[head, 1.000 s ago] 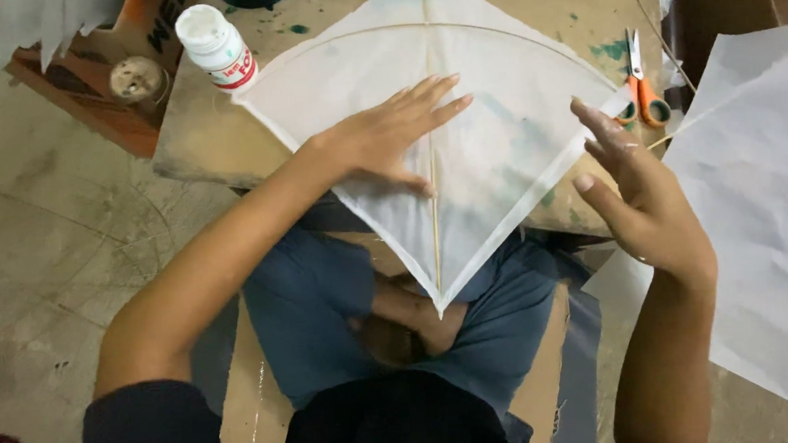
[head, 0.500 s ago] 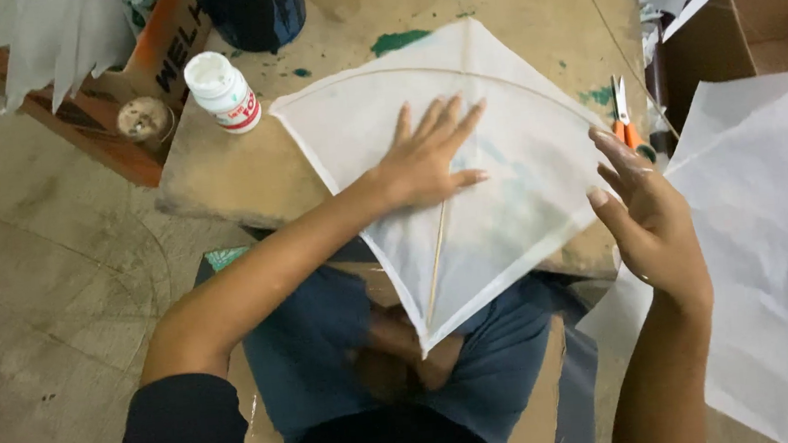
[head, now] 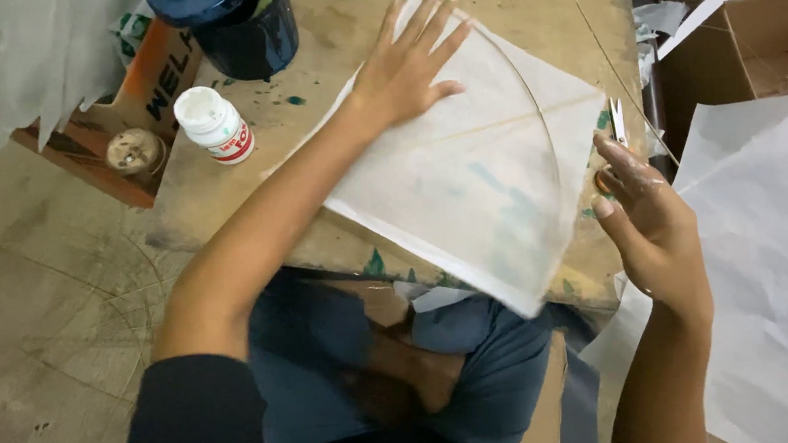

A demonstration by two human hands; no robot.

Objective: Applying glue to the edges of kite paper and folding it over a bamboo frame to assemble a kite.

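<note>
1. Wooden tabletop point(head: 222, 183), worn and paint-flecked, carried the work; the floor around it looked dusty.
2. At far left, a white glue bottle point(head: 215, 125) stood upright near the tabletop edge, beside a small round spool point(head: 134, 150) in an orange box point(head: 123, 112); probably parked there to stay within reach.
3. A dark blue lidded tub point(head: 233, 18) stood behind the bottle.
4. Left hand point(head: 405, 66) lay flat, fingers spread, pressing the upper corner of the white paper kite point(head: 476, 187), apparently to keep it from sliding.
5. The kite lay on the tabletop, its lower corner hanging over the near edge above the person's lap; a thin bowed stick point(head: 535, 112) curved across the paper.
6. Right hand point(head: 647, 220) hovered just off the kite's right corner, loosely spread, gripping nothing, fingertips whitish.
7. Small scissors point(head: 617, 119) lay near the tabletop's right edge.
8. White paper sheets point(head: 771, 248) and a cardboard box point(head: 736, 44) sat at right.
</note>
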